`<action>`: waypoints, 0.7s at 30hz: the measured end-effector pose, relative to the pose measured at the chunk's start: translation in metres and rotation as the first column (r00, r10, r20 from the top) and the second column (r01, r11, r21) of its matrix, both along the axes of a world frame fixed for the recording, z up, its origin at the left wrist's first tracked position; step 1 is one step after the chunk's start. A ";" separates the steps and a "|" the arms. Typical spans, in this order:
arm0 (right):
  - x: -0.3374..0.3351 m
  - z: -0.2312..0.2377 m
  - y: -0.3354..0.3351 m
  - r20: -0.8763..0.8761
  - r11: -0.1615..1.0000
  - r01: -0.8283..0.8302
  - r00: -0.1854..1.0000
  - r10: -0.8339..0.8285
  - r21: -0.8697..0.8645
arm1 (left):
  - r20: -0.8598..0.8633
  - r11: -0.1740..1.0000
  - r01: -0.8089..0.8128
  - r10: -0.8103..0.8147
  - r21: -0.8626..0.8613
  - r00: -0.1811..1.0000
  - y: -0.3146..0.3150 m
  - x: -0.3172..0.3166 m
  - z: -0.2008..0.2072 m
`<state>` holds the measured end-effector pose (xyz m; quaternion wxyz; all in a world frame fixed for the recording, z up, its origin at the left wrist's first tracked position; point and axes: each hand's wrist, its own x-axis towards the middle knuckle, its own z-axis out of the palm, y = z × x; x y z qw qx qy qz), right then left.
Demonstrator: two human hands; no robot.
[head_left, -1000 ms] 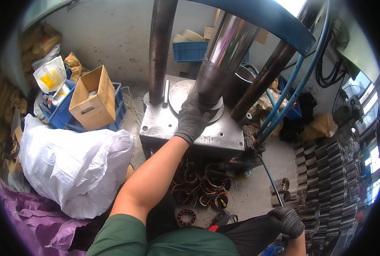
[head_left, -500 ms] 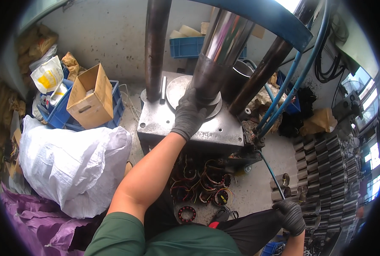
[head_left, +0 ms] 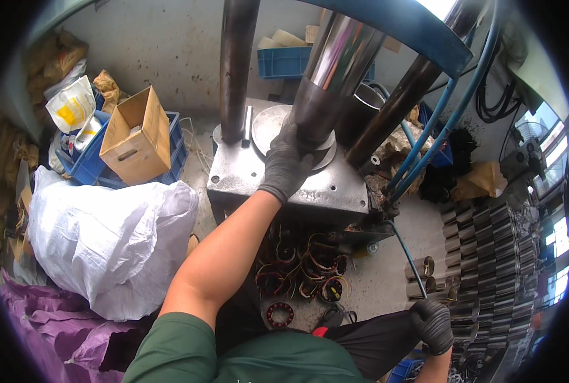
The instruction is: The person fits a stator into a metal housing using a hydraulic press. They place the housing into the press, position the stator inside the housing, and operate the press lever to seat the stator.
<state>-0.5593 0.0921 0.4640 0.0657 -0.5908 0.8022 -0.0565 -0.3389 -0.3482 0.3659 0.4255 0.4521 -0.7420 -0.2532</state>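
Note:
My left hand (head_left: 287, 163), in a dark grey glove, grips the lower near side of a dark metal cylinder (head_left: 311, 112), fingers and thumb laid around it. The cylinder is at the lower end of a shiny ram (head_left: 348, 54) and stands, tilted in view, over a round metal plate (head_left: 268, 127) on the press table (head_left: 233, 167). Its far side is hidden. At the lower right, my gloved right hand (head_left: 432, 327) is closed around the end of a thin lever rod (head_left: 407, 251), which runs up to the press's right side.
Dark posts (head_left: 233, 70) and blue hoses (head_left: 425, 147) flank the ram. Wired stator coils (head_left: 319, 268) lie below the table. Stacked metal sleeves (head_left: 488, 255) line the right. Left are a wooden box (head_left: 131, 156), blue crates (head_left: 178, 153) and a white sack (head_left: 115, 249).
The view has shifted slightly, so the press sits a little higher and further right. My right hand has dropped slightly with the lever's end; my left hand stays on the cylinder.

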 end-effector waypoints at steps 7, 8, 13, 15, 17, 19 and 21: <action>0.008 0.007 -0.006 0.016 0.998 0.055 0.998 -0.055 0.035 | -0.016 0.999 -0.026 0.025 -0.044 1.000 -0.003 -0.002 -0.005; 0.009 0.007 -0.006 0.011 0.998 0.051 0.999 -0.052 0.036 | -0.012 0.998 -0.029 0.029 -0.047 1.000 -0.003 -0.001 -0.006; 0.004 0.004 -0.003 0.020 1.000 -0.006 1.000 0.006 0.025 | 0.039 1.000 -0.008 0.007 0.013 0.999 -0.002 -0.001 -0.001; 0.004 0.004 -0.003 0.023 0.999 -0.033 0.999 0.033 0.010 | 0.043 0.999 -0.001 -0.001 0.032 0.999 0.000 0.000 0.002; 0.004 0.005 -0.004 -0.007 0.998 -0.048 0.999 0.048 0.033 | 0.032 1.000 -0.002 0.001 0.032 0.999 -0.001 0.000 0.001; 0.005 0.007 -0.005 -0.015 0.997 -0.049 0.999 0.050 0.054 | 0.023 1.000 -0.001 0.000 0.027 1.000 -0.002 0.000 -0.001; 0.006 0.009 -0.006 -0.003 0.997 -0.038 0.999 0.038 0.071 | 0.013 1.000 0.004 -0.004 0.019 1.000 -0.004 0.000 -0.002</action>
